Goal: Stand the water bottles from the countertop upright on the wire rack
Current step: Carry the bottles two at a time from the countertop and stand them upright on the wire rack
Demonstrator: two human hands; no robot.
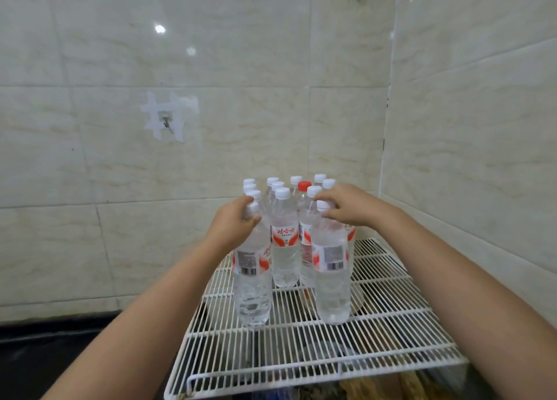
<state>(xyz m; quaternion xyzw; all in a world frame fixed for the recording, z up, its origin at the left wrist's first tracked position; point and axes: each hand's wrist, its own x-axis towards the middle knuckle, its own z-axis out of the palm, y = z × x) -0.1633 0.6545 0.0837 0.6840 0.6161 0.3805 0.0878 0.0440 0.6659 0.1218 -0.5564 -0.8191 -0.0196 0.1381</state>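
Fingers of the left hand [233,219] curl round the neck and white cap of the left front bottle [252,279], while fingers of the right hand [346,208] pinch the neck of the right front bottle [331,279] just under its cap; neither hand is free. Both bottles stand upright on the white wire rack [391,324], a little forward of its middle, the left one near the rack's left edge, the right one nearer the centre line. Behind them, toward the rack's far edge and the tiled wall corner, a tight cluster of bottles [284,249] already stands in rows, one of them topped by a red cap [304,185] among the white ones.

The bottles look full to the shoulder, so each is likely fairly heavy for its size and top-steady only if its base sits flat across the wires. The thin clear plastic is ribbed and probably gives under a squeeze at the waist; the stiff neck ring beneath the cap, where both hands now hold, seems the surest place to lift and steer from. A narrow base on spaced wires could rock or tip into its neighbours if released off-level.

Each bottle is clear, with a red-and-white label band showing a barcode panel on the two front ones. The dark tabletop [60,354] runs beneath and left of the rack.
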